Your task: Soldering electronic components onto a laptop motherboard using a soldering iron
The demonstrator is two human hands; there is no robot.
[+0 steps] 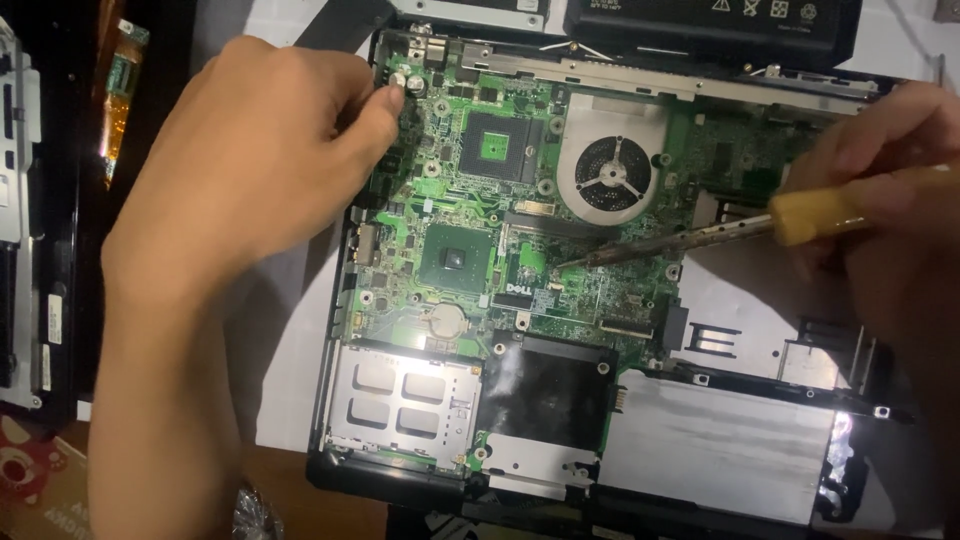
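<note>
We see a brown table (290, 495) under a white sheet (290, 330). On the sheet lies an opened laptop base (400, 478), its green board facing up. A black battery (700, 25) lies past its far edge, and another dark chassis (30, 220) lies at the left.
</note>
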